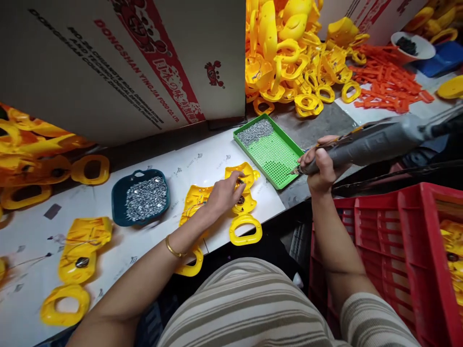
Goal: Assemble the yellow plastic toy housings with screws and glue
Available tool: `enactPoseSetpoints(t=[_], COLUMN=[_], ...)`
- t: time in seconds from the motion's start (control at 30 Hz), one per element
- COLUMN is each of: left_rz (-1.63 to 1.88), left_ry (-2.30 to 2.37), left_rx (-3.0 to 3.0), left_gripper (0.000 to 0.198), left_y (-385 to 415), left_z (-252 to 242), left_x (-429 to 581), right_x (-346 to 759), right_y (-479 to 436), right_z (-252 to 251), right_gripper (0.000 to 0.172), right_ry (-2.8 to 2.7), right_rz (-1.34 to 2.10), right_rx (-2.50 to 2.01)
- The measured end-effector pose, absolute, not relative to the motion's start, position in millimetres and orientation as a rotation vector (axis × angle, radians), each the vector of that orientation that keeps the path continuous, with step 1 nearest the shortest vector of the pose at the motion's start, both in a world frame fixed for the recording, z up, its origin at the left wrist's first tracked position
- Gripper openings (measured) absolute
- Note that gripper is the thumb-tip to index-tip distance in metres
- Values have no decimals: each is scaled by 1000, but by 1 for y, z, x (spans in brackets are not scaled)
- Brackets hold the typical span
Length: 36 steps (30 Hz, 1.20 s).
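My right hand [323, 164] is wrapped round a grey power screwdriver [376, 140], whose tip points left over the green tray [285, 144] of small silver screws. My left hand [226, 193] reaches onto a yellow plastic shell [246, 202] with a round metal part in it; its fingers are bent and bunched together, and what they pinch, if anything, is too small to name. Under my left wrist lies another yellow shell [193, 202] with thin wires. A yellow ring [246, 230] sits just below the shell, near the table edge.
A dark teal tray [117, 202] holds silver screws. More yellow shells [85, 241] and rings lie left. Behind stand a large carton [224, 91], yellow parts [289, 62] and orange strips [390, 79]. A red crate [379, 241] is at the right.
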<state>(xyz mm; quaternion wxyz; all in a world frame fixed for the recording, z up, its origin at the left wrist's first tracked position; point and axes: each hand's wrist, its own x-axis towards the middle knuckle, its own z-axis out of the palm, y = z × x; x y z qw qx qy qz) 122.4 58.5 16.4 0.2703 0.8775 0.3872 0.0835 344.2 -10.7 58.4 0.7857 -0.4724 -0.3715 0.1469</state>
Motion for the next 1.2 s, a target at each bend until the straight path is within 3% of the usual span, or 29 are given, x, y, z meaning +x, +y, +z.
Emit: enactPoseSetpoints(t=[0.1, 0.47, 1.2], left_rz=[205, 210, 421], left_ry=[1009, 879, 944], left_rx=[2512, 2862, 2638], left_gripper=[19, 28, 24], left_y=[58, 57, 60], left_z=[17, 19, 10], left_x=[120, 123, 122], right_x=[356, 366, 365], right_y=[-3, 18, 15], right_z=[40, 25, 24], right_gripper=[32, 34, 31], right_ry=[-776, -745, -823], right_rz=[259, 166, 196], right_rx=[-1108, -1136, -1144])
